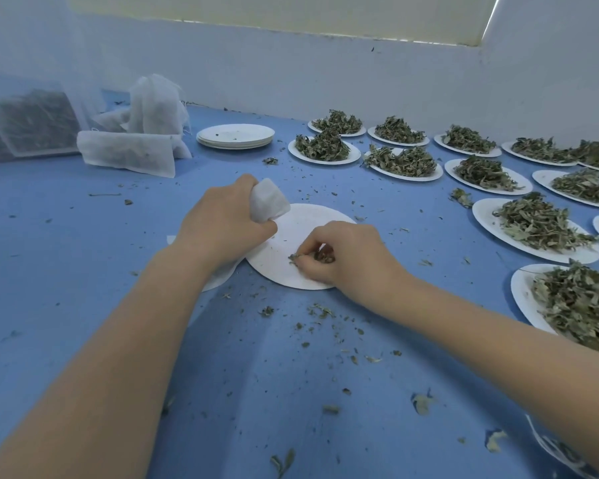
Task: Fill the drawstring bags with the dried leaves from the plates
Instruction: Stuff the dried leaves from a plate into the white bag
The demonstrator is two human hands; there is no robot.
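My left hand grips the neck of a white drawstring bag, whose body lies under my wrist on the blue table. Beside it sits a white paper plate that is almost bare. My right hand rests on that plate with fingers curled round a small pinch of dried leaves. Several plates heaped with dried leaves spread over the right half of the table.
A stack of bare white plates stands at the back centre. Filled white bags lie at the back left, next to a large mesh sack of leaves. Leaf crumbs litter the blue tabletop. A pale wall bounds the far side.
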